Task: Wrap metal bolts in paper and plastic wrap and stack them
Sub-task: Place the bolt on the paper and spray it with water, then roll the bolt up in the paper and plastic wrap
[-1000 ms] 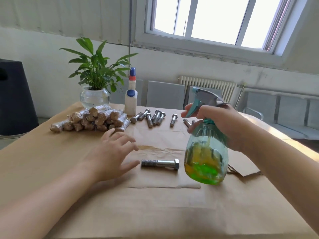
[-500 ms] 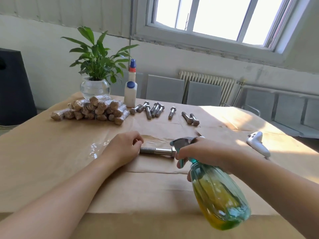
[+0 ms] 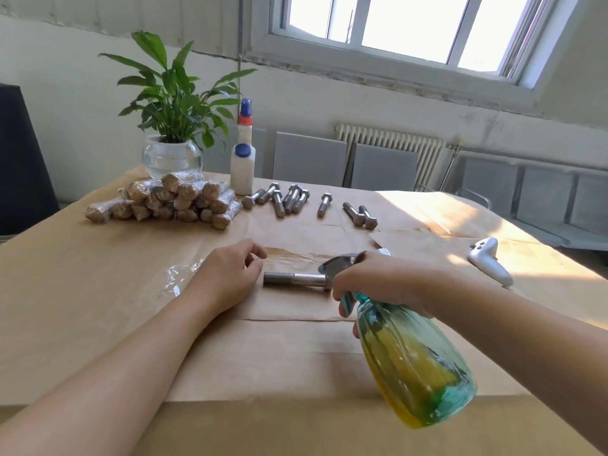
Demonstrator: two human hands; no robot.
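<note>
A steel bolt (image 3: 292, 279) lies on a brown paper sheet (image 3: 286, 311) in the middle of the table. My right hand (image 3: 378, 281) grips the trigger head of a teal spray bottle (image 3: 414, 366), tilted with its nozzle over the bolt's head. My left hand (image 3: 230, 274) rests on the paper just left of the bolt's threaded end, fingers loosely curled, holding nothing. A crumpled piece of plastic wrap (image 3: 179, 274) lies left of that hand. Several bare bolts (image 3: 289, 199) lie at the back. A stack of wrapped bolts (image 3: 171, 202) sits at the back left.
A potted plant in a glass bowl (image 3: 172, 158) and a white glue bottle (image 3: 242, 167) stand behind the stack. A white controller (image 3: 488, 263) lies at the right. Brown paper covers the whole table (image 3: 65, 291).
My right hand brought the spray bottle down and tilted it, nozzle over the bolt's head. My left hand curled its fingers and settled by the bolt's threaded end.
</note>
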